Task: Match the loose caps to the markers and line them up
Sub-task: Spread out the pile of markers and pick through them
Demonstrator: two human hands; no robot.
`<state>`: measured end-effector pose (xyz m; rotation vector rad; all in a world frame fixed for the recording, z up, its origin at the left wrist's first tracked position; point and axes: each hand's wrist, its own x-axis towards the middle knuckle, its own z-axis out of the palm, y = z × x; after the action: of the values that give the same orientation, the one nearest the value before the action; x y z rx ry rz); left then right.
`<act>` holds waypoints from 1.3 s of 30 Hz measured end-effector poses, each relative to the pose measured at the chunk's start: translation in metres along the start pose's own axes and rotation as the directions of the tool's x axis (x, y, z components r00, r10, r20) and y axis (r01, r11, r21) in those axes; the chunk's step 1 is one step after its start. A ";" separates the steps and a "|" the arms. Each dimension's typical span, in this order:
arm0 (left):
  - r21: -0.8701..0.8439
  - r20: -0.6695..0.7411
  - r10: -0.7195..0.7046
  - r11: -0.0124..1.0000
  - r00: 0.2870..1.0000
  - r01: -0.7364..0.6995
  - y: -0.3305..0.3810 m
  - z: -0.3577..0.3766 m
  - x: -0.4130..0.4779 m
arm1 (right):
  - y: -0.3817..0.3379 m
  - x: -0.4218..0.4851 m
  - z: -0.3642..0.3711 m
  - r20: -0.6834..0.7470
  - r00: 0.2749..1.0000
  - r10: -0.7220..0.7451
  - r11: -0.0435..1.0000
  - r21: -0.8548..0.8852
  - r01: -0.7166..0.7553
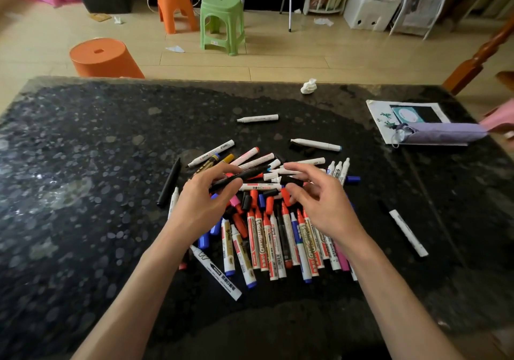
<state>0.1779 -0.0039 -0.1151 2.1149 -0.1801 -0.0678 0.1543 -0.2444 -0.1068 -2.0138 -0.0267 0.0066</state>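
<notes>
head view: grips a black marker (244, 176) in the left hand (205, 201), tip pointing right, above the pile of markers (278, 242) on the dark tabletop (83, 165). pinches a black cap (292, 180) between thumb and fingers of the right hand (319, 201), just beside that tip. loose caps (261, 201) scattered below, between both hands.
</notes>
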 end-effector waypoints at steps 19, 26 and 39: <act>0.004 0.096 0.085 0.996 0.992 -0.086 -0.004 0.001 0.000 | -0.011 -0.012 -0.005 -0.050 0.997 -0.057 0.994 0.087 0.061; 0.031 0.100 0.078 0.996 0.992 -0.081 -0.008 0.002 0.000 | -0.012 -0.012 -0.006 0.012 0.999 -0.053 0.998 -0.023 0.053; 0.053 0.110 0.057 0.997 0.992 -0.063 -0.009 0.003 0.001 | -0.013 -0.011 -0.016 -0.082 0.987 0.140 0.979 0.158 -0.126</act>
<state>0.1794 -0.0018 -0.1246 2.1620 -0.3130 -0.1435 0.1437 -0.2539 -0.0880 -1.8573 0.1632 0.0007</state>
